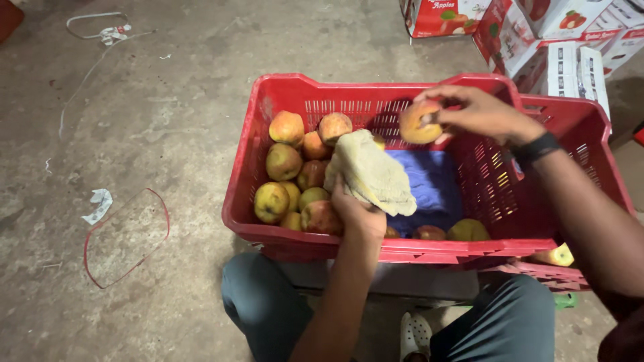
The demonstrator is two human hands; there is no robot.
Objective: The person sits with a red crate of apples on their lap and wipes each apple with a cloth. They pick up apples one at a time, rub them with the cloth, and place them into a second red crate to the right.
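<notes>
Left hand was closed on a yellowish cloth, gripping it at the lower end w/ the rest draped up over the middle of the red plastic crate. Right hand, w/ a dark wristband, held one apple pinched in its fingers, above the crate's far wall and apart from the cloth. Approx a dozen yellow-red apples sat piled in the crate's left half; blue liner showed in the middle; a few more apples lay along the near wall. Crate stood on concrete floor just past the person's knees. Cardboard fruit boxes were stacked at the top right. A thin red loop lay on the floor, well to the left.
</notes>
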